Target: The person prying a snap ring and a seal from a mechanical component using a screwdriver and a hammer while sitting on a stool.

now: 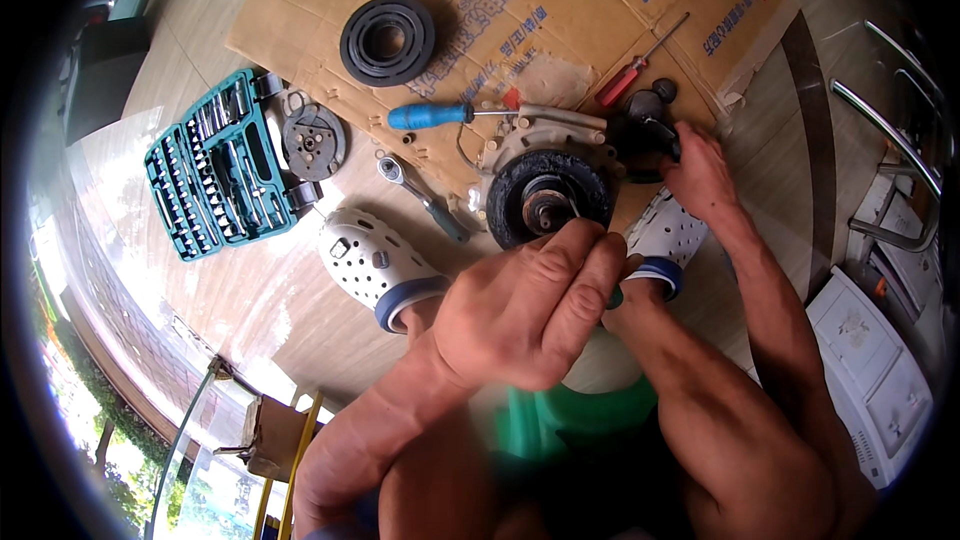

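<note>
Closely, left fingers (572, 285) tight around a green-handled tool (615, 296), right fingers (688, 148) against a black fitting (645, 138), closure unclear.

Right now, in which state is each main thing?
Tool case: open
Ratchet: lying, not held
Blue screwdriver: not held
Red screwdriver: lying on cardboard
Black ring: lying flat
Metal disc: lying flat
Machine: black wheel fitted
Left hand: closed on tool
Right hand: on black part, grip unclear
</note>
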`<state>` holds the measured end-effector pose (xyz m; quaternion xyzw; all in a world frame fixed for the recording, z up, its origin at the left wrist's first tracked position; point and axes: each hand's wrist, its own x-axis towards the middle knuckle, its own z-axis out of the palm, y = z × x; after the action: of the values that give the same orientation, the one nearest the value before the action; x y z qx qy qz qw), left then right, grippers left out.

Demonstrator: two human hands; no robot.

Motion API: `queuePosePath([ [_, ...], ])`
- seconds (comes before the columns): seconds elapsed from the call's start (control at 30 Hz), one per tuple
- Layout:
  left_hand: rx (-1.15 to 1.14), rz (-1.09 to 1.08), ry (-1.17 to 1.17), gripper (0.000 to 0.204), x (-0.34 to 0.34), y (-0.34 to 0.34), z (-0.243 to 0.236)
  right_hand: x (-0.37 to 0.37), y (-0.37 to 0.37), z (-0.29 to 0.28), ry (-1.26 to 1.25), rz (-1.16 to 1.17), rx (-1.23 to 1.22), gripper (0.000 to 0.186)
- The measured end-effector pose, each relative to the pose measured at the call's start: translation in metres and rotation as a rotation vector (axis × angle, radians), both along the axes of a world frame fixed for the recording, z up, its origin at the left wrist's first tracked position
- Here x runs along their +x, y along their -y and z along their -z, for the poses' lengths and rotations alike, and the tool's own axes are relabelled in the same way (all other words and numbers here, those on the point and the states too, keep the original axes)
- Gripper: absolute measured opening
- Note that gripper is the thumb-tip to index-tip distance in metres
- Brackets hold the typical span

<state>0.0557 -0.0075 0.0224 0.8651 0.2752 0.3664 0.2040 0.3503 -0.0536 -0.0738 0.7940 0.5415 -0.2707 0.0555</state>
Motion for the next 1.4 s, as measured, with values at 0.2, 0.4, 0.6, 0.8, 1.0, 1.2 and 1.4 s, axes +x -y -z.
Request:
queuePosePath([
  [0.2, 0.0, 0.005, -0.028, 0.029, 0.005, 0.001, -0.007, -0.01, -0.012, -0.016, -0.053, 0.153, -0.088, 0.03],
  [0.4, 0.048, 0.006, -0.033, 0.025, 0.008, 0.002, -0.005, -0.009, -0.018, -0.022, -0.045, 0.19, -0.129, 0.029],
  [0.6, 0.058, 0.013, -0.044, 0.023, 0.008, -0.001, -0.006, -0.005, -0.015, -0.026, -0.058, 0.202, -0.113, 0.024],
  [0.8, 0.006, 0.003, -0.051, 0.027, 0.004, -0.003, -0.001, 0.0, -0.011, -0.037, -0.202, 0.227, -0.017, 0.016],
  [1.0, 0.102, -0.028, 0.012, 0.032, 0.0, -0.005, 0.011, 0.003, 0.001, -0.084, -0.407, 0.413, 0.303, 0.037],
  [1.2, 0.073, -0.024, 0.013, 0.035, -0.003, -0.005, 0.01, -0.017, -0.012, -0.161, -0.504, 0.021, 0.583, 0.068],
  [1.4, 0.045, -0.036, 0.003, 0.037, -0.009, -0.001, -0.003, -0.009, 0.048, -0.181, -0.787, 0.256, 0.279, 0.068],
])
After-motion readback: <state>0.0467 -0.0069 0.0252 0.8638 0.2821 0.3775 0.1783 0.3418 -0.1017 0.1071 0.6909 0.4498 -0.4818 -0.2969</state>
